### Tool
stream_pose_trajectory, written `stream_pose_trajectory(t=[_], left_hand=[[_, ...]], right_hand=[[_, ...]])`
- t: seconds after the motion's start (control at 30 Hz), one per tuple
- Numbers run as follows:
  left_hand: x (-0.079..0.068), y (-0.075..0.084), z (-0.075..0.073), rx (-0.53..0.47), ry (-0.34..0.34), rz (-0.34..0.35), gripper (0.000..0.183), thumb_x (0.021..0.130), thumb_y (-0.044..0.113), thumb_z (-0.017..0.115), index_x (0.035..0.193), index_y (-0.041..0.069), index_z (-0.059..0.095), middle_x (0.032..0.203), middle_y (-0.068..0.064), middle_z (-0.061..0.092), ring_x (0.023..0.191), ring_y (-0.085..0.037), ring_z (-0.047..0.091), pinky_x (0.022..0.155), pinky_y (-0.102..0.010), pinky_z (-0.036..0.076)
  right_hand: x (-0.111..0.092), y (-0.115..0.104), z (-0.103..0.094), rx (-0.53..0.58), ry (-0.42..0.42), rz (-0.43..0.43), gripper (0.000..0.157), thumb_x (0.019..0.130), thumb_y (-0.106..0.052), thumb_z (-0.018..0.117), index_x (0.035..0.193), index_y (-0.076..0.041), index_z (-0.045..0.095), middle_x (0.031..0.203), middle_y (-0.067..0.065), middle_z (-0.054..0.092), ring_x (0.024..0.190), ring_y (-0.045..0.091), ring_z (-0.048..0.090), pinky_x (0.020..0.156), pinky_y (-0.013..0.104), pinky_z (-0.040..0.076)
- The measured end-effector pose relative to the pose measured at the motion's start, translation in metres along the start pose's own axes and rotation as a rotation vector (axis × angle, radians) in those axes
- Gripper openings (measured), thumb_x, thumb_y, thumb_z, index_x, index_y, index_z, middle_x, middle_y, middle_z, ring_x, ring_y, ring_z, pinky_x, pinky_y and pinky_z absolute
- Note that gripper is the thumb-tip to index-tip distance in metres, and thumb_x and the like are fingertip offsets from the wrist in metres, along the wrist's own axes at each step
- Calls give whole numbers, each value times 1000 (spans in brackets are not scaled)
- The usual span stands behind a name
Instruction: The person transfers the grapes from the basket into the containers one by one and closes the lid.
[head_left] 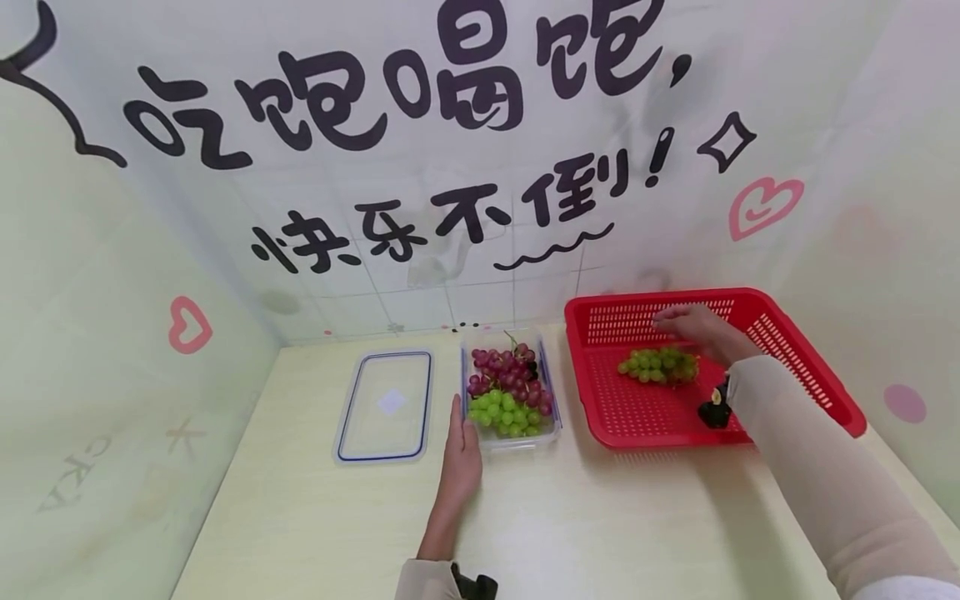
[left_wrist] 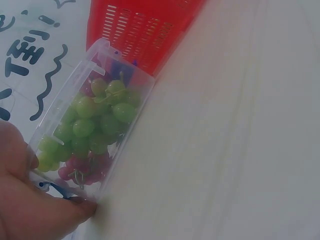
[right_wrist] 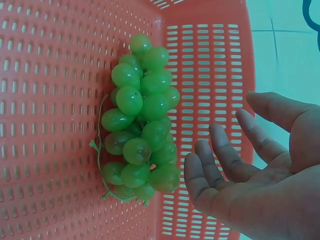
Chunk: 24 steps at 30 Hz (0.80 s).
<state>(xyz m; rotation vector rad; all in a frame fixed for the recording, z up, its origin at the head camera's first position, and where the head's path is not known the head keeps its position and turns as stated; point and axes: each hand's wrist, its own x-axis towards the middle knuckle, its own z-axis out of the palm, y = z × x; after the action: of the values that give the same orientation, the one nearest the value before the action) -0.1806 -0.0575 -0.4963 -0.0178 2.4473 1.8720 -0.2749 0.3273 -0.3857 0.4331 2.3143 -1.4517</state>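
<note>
My left hand (head_left: 460, 458) rests against the left side of a clear plastic container (head_left: 517, 444), its fingers straight along the wall. Inside lie purple grapes (head_left: 506, 371) towards the back and a bunch of green grapes (head_left: 504, 412) at the front. In the left wrist view the thumb lies by a blue-edged clip at the container's end. My right hand (head_left: 705, 329) hovers over the red basket (head_left: 637, 425), fingers spread and nothing in them. Below it, another green grape bunch (right_wrist: 142, 125) lies on the basket floor, close to the fingertips in the right wrist view.
A clear lid (head_left: 382, 408) with a blue seal lies flat on the pale table (head_left: 300, 517), left of the container. Behind the table stands a wall (head_left: 450, 283) with large black lettering. The basket's raised rim surrounds the loose bunch.
</note>
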Motion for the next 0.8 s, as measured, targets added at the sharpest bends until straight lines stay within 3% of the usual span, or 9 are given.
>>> stream_pose_trajectory(t=[0.37,0.8], left_hand=[[0,0,0,2,-3,4,54,110,21,22,160,8,4,166,-16,5,153,-34,7,124,-51,10],[2,-4,0,-6,-10,9,54,111,22,21,160,9,3,166,-16,5,153,-34,6,124,-52,9]], right_hand=[[-2,3,-2,-22,28,27,58,101,-26,56,150,-1,38,155,25,35,136,42,40,112,54,40],[-3,8,-3,4,57,78,60,101,-24,54,153,-3,33,160,23,25,142,44,27,116,63,29]])
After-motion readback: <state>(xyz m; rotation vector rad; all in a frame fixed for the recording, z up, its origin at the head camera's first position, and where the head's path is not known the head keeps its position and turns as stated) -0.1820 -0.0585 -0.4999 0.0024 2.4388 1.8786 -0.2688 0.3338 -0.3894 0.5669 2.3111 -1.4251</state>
